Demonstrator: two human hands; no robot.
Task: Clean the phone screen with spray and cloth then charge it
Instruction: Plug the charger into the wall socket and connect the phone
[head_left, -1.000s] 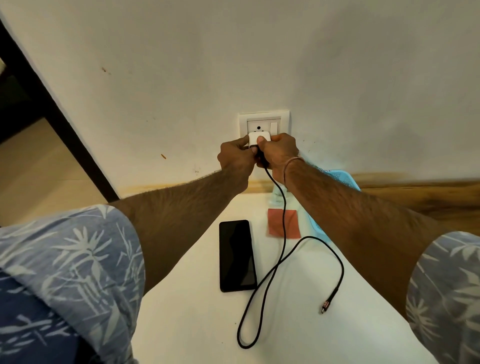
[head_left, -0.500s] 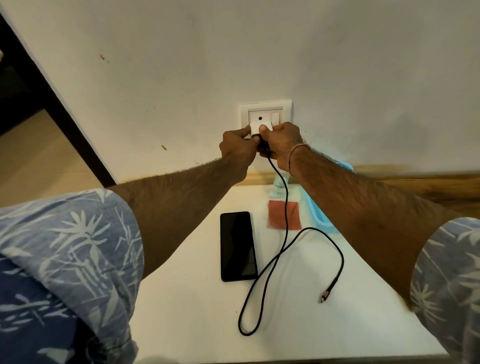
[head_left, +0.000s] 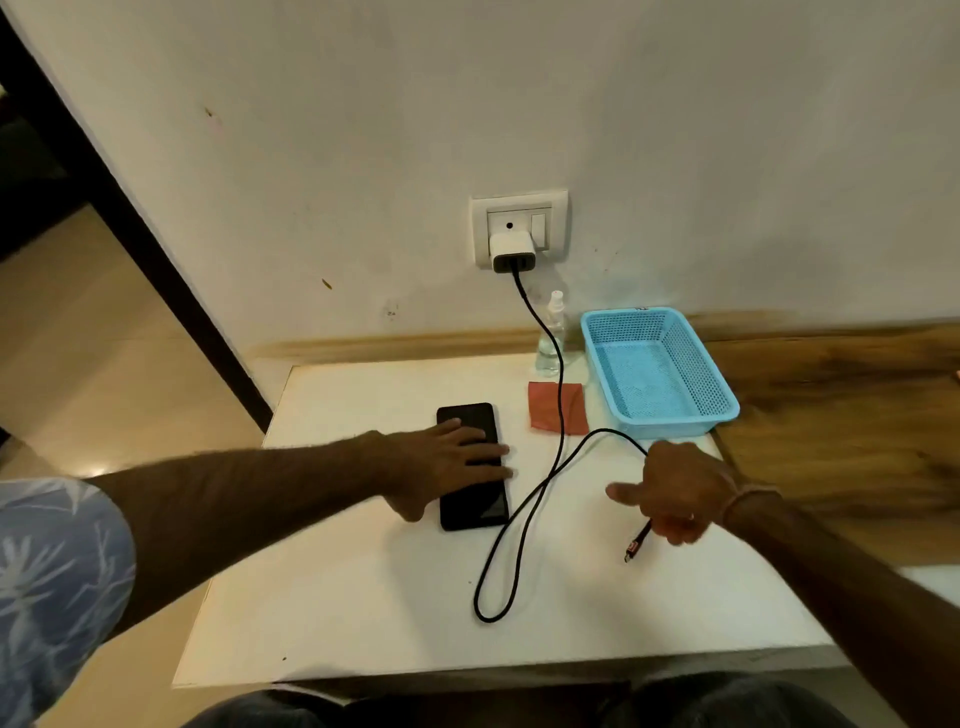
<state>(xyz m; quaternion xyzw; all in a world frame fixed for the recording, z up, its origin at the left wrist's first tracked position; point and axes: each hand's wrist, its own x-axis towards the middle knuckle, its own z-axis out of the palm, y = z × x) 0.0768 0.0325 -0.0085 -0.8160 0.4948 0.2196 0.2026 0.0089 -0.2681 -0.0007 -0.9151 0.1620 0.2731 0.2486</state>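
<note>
The black phone (head_left: 477, 512) lies face up on the white table (head_left: 363, 597). My left hand (head_left: 447, 457) rests flat on it with straight fingers. A white charger (head_left: 511, 252) sits plugged into the wall socket (head_left: 519, 208). Its black cable (head_left: 540, 488) hangs down, crosses the red cloth (head_left: 545, 410) and loops over the table. My right hand (head_left: 670, 493) hovers over the cable's free end, thumb spread to the left and fingers loosely curled downward. The plug tip (head_left: 631, 552) sticks out below that hand. A small clear spray bottle (head_left: 551, 332) stands by the wall.
A blue plastic basket (head_left: 657, 369) sits at the table's back right, just right of the cloth. A wooden surface (head_left: 831, 415) adjoins the table on the right. A dark door frame (head_left: 130, 249) and tan floor lie to the left.
Both hands have let go of the charger at the socket and come down to the table. The left now lies on the phone, the right is over the cable's end.
</note>
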